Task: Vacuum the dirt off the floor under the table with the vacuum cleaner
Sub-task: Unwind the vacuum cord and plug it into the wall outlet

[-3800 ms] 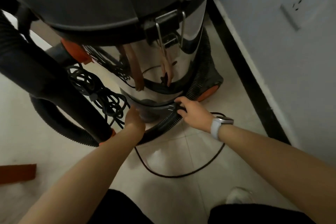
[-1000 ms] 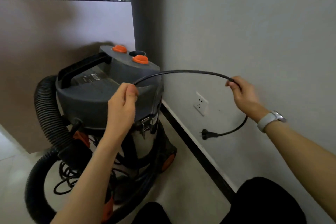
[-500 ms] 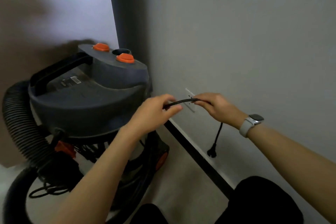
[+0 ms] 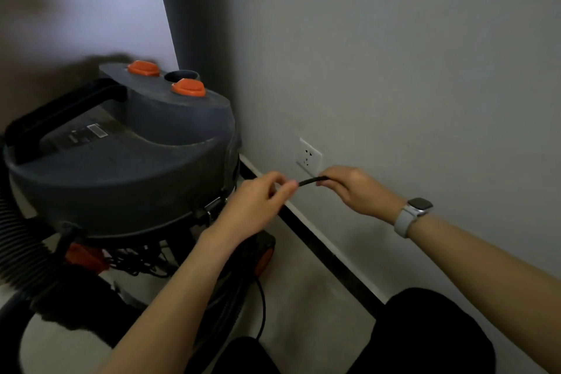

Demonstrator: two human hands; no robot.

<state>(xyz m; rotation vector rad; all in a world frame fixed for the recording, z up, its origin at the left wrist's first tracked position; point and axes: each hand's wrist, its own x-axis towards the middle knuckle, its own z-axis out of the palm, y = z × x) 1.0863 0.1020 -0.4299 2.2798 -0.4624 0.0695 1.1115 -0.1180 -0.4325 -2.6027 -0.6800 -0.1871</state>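
Two hands hold one black power cord [image 4: 309, 181] between them. The left hand [image 4: 258, 196] pinches the cord with thumb and fingers. The right hand [image 4: 355, 188] has its fingers curled around the other end of the short bit that shows. The plug itself is hidden, so I cannot tell where it is.

The vacuum cleaner [image 4: 121, 155] stands on the floor [image 4: 306, 307], close beside the grey wall [image 4: 394, 70]. A white wall socket [image 4: 309, 156] sits low on that wall, just above the hands. No table shows yet, so I think the cleaning has not begun.

What could go wrong? The plug may go in crooked if the pins do not line up with the holes. Fingers could slip onto the metal pins if they hold too near the tip. More cord lies in a messy heap under the vacuum cleaner, so it could knot or catch on a wheel [image 4: 262, 256] when the machine rolls.

The floor is pale and smooth, with a dark strip [image 4: 331, 258] along the bottom of the wall. The room is dim. A thick ribbed hose [image 4: 18, 240] curls at the left.
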